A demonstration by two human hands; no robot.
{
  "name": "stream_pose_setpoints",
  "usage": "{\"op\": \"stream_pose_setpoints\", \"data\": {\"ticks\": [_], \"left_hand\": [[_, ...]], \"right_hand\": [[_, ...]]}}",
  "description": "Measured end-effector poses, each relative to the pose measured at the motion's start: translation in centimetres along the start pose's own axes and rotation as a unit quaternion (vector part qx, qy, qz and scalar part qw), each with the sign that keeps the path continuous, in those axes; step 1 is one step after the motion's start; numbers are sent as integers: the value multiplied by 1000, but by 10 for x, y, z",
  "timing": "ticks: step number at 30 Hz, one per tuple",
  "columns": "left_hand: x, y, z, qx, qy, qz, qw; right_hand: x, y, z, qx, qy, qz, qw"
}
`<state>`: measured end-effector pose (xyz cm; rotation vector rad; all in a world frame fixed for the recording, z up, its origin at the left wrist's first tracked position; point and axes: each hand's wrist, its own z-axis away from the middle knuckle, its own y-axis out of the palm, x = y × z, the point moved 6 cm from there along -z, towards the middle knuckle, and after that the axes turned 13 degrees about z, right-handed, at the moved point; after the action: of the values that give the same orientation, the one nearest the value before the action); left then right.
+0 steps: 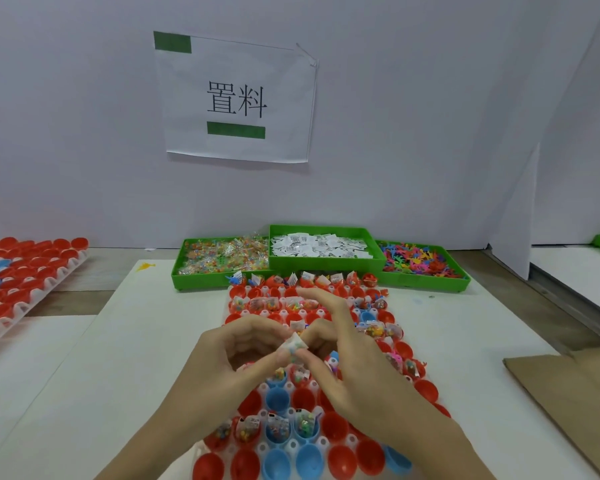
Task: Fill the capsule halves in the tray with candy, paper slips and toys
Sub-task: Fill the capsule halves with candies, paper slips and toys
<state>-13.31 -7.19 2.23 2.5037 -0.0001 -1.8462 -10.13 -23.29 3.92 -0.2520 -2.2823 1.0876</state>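
Note:
A white tray [352, 439] of red and blue capsule halves lies in front of me; some hold candy bags and paper slips, others are bare inside. Above its middle, my left hand [229, 362] and my right hand [357, 362] meet and both pinch one small clear candy packet [294, 344] between their fingertips. My right index finger sticks out toward the left. Behind the tray stand three green bins: candy packets [222, 259], paper slips [321, 245] and colourful toys [420, 259].
A second tray of red and blue capsule halves [25, 271] sits at the far left. A flat piece of brown cardboard [568, 393] lies at the right. A white wall with a paper sign [236, 98] stands behind the bins.

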Motion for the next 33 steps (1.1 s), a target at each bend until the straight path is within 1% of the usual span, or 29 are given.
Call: {"op": "stream_pose_setpoints", "data": {"ticks": [5, 6, 8, 10, 12, 14, 16, 18, 20, 22, 25, 30, 33], "left_hand": [[-2, 4, 1, 22, 11, -6, 1000], [-1, 5, 1, 22, 11, -10, 1000], [2, 5, 1, 13, 8, -18, 1000], [4, 4, 1, 4, 4, -22, 1000], [5, 2, 0, -8, 5, -15, 1000], [5, -2, -1, -26, 8, -10, 1000], [6, -5, -2, -35, 11, -8, 999], [8, -8, -3, -43, 11, -6, 999], [9, -11, -5, -52, 12, 0, 999], [11, -14, -5, -57, 12, 7, 998], [11, -16, -6, -61, 11, 21, 998], [10, -12, -6, -50, 1, 24, 998], [10, -10, -6, -46, 4, 17, 999]], "right_hand": [[1, -8, -8, 19, 0, 20, 1000], [-1, -14, -12, 12, 0, 25, 1000], [-18, -35, -26, -31, 25, 33, 999], [-55, -60, -43, -77, 83, 65, 991], [-107, -81, -60, -91, 166, 115, 975], [-166, -95, -72, -75, 258, 159, 950], [-219, -104, -77, -46, 326, 219, 919], [-257, -107, -75, -11, 360, 271, 893], [-281, -103, -72, 22, 368, 295, 882], [-296, -96, -70, 37, 382, 293, 876], [-307, -92, -71, 28, 425, 279, 861], [-312, -88, -67, -53, 436, 220, 871], [-311, -88, -65, -56, 426, 205, 880]]}}
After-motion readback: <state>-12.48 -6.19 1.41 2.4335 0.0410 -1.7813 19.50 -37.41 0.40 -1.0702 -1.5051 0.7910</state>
